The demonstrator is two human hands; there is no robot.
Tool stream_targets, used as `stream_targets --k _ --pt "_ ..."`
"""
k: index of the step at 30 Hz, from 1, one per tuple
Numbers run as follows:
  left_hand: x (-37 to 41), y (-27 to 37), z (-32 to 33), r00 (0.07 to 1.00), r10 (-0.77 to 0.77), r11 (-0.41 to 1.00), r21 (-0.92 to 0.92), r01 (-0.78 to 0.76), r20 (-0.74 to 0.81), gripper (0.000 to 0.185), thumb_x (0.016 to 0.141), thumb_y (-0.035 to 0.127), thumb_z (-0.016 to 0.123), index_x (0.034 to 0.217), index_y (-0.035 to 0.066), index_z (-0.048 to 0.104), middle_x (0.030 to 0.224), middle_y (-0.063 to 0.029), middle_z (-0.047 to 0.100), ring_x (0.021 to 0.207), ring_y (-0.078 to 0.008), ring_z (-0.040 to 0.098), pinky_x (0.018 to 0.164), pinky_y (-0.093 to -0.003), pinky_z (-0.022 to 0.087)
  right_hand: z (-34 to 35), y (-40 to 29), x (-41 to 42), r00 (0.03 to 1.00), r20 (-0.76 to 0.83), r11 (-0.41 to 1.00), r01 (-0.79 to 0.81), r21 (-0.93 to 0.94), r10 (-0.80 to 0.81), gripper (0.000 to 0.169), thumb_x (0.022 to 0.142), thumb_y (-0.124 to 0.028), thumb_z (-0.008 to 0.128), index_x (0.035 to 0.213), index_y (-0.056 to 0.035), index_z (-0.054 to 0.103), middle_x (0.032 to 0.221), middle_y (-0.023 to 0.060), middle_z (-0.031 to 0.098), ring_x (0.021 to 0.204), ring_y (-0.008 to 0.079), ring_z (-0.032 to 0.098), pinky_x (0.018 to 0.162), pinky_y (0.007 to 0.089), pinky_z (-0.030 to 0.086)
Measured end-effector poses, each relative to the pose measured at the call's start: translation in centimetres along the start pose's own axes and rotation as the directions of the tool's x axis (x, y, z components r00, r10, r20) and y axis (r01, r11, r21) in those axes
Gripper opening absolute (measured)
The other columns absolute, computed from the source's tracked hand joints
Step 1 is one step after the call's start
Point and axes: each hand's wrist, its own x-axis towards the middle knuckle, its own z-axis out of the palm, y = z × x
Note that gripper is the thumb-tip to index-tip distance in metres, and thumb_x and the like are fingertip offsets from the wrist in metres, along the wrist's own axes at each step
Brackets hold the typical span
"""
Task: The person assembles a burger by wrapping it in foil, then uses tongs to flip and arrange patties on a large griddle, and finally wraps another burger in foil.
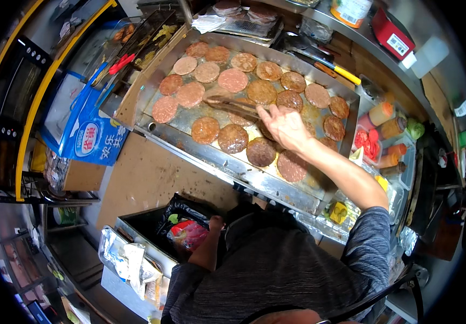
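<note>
My right hand (pixel 283 124) grips a pair of tongs (pixel 237 107) over a flat metal griddle (pixel 168 128). The tips of the tongs point left, close to a pale pink patty (pixel 190 94); whether they touch any patty is unclear. Rows of round meat patties lie around the tongs, some pink, others browned, such as a dark patty (pixel 261 152) near the front edge. The hand and tongs partly cover several patties. My left hand (pixel 216 223) hangs low at my side, beside a bin lined with a black bag; its fingers are too small and shadowed to read.
Sauce bottles (pixel 381 113) and a tub of sliced tomato (pixel 364 143) stand right of the griddle. Behind it lie a yellow-handled tool (pixel 347 75) and a tray of stacked patties (pixel 249 28). A blue Nestle box (pixel 91 139) and fryer baskets (pixel 152 40) are at the left.
</note>
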Motion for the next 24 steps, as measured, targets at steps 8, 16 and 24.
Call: stream_targets --k 8,16,24 --pt "6.3 -7.3 -1.7 0.962 0.211 0.946 0.212 -0.246 0.172 0.023 0.075 0.028 0.059 0.073 0.006 0.065 0.065 -0.0123 0.063 0.056 -0.0244 0.062 0.051 -0.0352 0.050 -0.1 3.0 -1.0 0.838 0.358 0.480 -0.534 0.696 0.413 0.034 0.085 -0.025 0.059 0.115 -0.0105 0.060 0.078 0.0125 0.067 0.063 0.0199 0.063 0.069 0.0348 0.050" --pt "7.0 -6.6 -0.5 0.907 0.325 0.476 0.782 -0.401 0.267 0.020 0.070 0.024 0.064 0.073 0.004 0.066 0.072 -0.0144 0.064 0.070 -0.0298 0.064 0.062 -0.0382 0.052 1.7 2.7 -1.2 0.815 0.436 0.518 -0.579 0.630 0.382 0.031 0.087 -0.024 0.057 0.110 -0.0045 0.061 0.080 0.0140 0.067 0.062 0.0275 0.063 0.062 0.0367 0.050" --pt "4.2 -3.1 -0.7 0.995 0.019 1.000 -0.011 -0.018 0.096 0.016 0.074 0.019 0.060 0.071 0.004 0.064 0.063 -0.0137 0.064 0.058 -0.0252 0.064 0.051 -0.0357 0.051 1.2 0.1 -0.3 0.955 0.228 0.869 -0.273 0.413 0.191 0.039 0.089 -0.026 0.051 0.118 -0.0008 0.054 0.069 0.0146 0.060 0.038 0.0146 0.042 0.032 0.0323 0.035"
